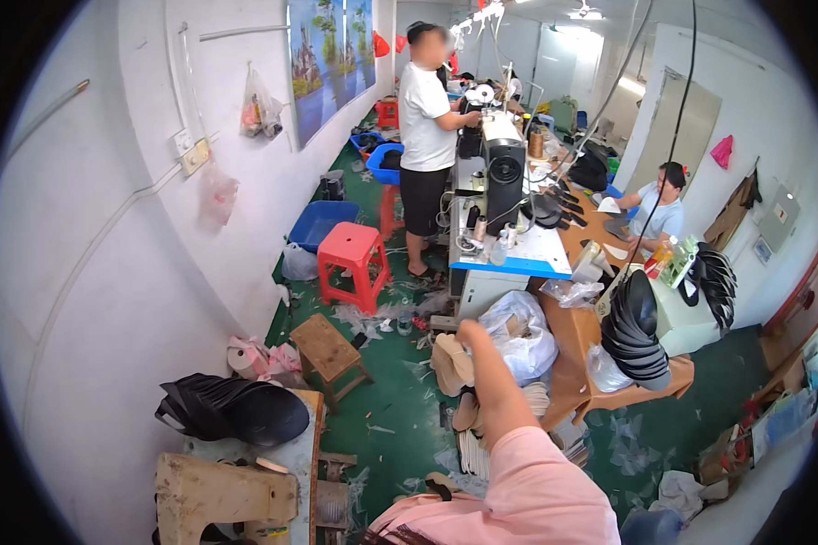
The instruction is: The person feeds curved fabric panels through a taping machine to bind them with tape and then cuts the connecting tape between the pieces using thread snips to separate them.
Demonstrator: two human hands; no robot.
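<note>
My right arm, in a pink sleeve, reaches forward from the lower edge. My right hand (pixel 470 332) is bent downward at the far end of it, next to a stack of beige insole-shaped pieces (pixel 451 365) and a white plastic sack (pixel 521 338). Its fingers are hidden behind the wrist, so whether they grip or touch a piece does not show. Below the arm, more pale flat pieces (pixel 473 454) stand in bundles on the floor, with a brown sole-shaped piece (pixel 464 412) beside them. My left hand is out of sight.
A wooden stool (pixel 331 351) and red plastic stool (pixel 355 263) stand ahead on the scrap-littered green floor (pixel 386 400). Left, black shoe pieces (pixel 236 411) lie by a beige sewing machine (pixel 223 490). One person (pixel 425 118) stands at a machine table; another (pixel 661 209) sits right.
</note>
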